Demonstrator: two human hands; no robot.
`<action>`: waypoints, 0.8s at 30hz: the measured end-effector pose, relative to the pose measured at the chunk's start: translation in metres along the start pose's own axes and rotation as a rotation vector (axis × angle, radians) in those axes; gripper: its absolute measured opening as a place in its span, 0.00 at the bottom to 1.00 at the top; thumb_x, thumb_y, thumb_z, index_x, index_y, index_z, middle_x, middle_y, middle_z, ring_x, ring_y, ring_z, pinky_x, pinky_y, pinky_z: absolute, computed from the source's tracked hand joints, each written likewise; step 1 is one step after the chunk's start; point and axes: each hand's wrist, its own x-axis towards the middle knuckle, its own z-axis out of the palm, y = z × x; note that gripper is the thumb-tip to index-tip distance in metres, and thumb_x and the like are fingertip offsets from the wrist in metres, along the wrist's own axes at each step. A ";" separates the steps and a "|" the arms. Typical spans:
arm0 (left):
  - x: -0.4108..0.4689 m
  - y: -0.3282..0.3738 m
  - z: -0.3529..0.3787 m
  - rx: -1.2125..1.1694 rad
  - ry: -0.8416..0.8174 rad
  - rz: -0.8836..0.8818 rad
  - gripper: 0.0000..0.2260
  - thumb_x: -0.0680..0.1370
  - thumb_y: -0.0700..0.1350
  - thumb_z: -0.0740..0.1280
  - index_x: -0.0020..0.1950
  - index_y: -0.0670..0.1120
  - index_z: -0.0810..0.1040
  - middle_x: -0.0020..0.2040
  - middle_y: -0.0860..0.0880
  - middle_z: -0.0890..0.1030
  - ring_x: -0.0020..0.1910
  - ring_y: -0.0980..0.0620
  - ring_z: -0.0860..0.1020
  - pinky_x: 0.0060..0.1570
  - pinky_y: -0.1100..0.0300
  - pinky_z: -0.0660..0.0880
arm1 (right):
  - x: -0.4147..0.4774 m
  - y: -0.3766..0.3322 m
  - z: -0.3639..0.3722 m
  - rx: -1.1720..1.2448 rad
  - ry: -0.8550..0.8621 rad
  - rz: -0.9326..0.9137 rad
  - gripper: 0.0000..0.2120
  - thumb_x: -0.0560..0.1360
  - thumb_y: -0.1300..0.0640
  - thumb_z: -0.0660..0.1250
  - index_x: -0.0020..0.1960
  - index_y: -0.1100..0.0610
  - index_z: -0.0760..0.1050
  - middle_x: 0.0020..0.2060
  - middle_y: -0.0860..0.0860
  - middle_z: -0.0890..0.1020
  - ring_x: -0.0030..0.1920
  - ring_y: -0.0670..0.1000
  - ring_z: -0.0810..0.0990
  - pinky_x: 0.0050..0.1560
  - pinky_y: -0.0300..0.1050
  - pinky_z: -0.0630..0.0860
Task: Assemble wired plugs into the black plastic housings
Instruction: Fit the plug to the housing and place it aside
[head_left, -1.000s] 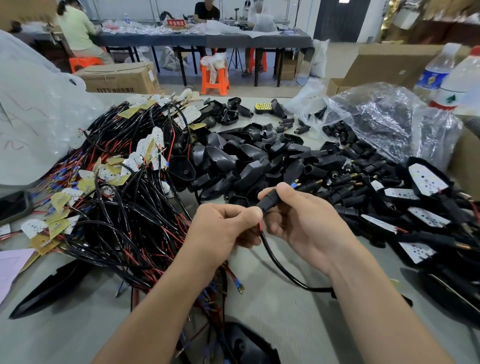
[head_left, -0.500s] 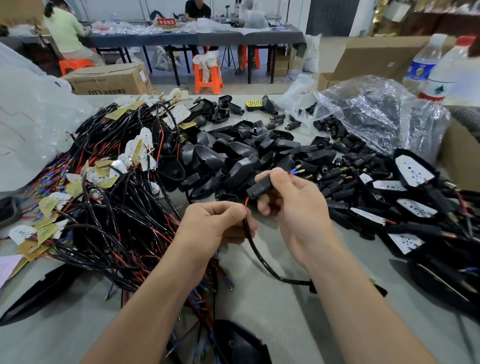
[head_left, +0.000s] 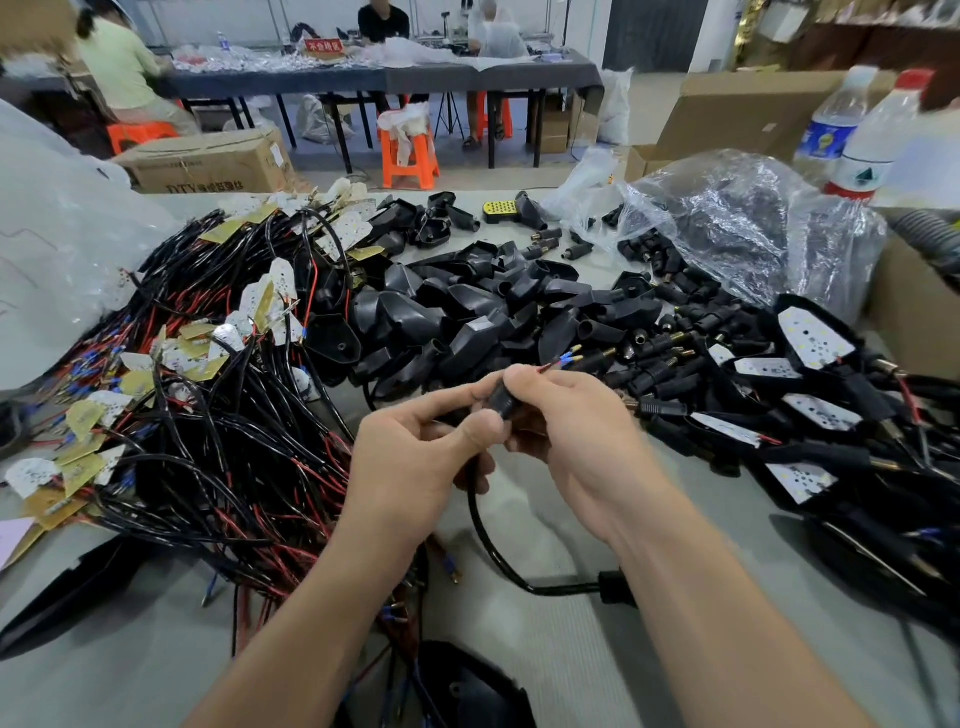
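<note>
My left hand and my right hand meet above the table's middle. Between their fingertips sits a small black plug sleeve; both hands pinch it. Red and black wire ends with blue-and-gold terminals stick out past my right fingers. The black cable hangs down from the hands and curves right to a black piece on the table. Behind the hands lies a heap of black plastic housings. Small black plugs lie to its right.
A tangle of red and black wires with LED boards fills the left. Assembled lamps with white LED plates pile up at right. A clear bag of parts and two bottles stand behind. A black housing lies at the near edge.
The two hands have come together again: my left hand rose from the cable to pinch the plug sleeve beside my right fingers. The wire ends still poke out to the right.
</note>
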 end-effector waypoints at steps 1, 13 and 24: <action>0.001 -0.001 0.001 0.037 0.035 -0.004 0.07 0.74 0.45 0.78 0.52 0.49 0.89 0.30 0.44 0.83 0.27 0.52 0.79 0.27 0.64 0.74 | 0.000 0.000 0.001 0.004 0.048 -0.019 0.14 0.82 0.59 0.62 0.44 0.58 0.85 0.36 0.55 0.82 0.35 0.50 0.76 0.41 0.44 0.75; -0.003 -0.001 0.004 0.196 -0.109 0.027 0.04 0.71 0.51 0.80 0.43 0.54 0.88 0.36 0.52 0.87 0.33 0.61 0.81 0.37 0.69 0.75 | 0.006 -0.003 -0.003 -0.128 0.235 -0.214 0.18 0.80 0.53 0.66 0.35 0.57 0.83 0.29 0.54 0.81 0.26 0.46 0.74 0.27 0.36 0.71; -0.010 0.010 0.004 -0.020 -0.604 -0.219 0.10 0.75 0.49 0.73 0.43 0.44 0.88 0.42 0.43 0.87 0.46 0.52 0.85 0.47 0.63 0.79 | 0.013 -0.009 -0.018 -0.262 0.485 -0.404 0.16 0.74 0.42 0.63 0.36 0.49 0.83 0.24 0.50 0.80 0.24 0.48 0.74 0.32 0.46 0.69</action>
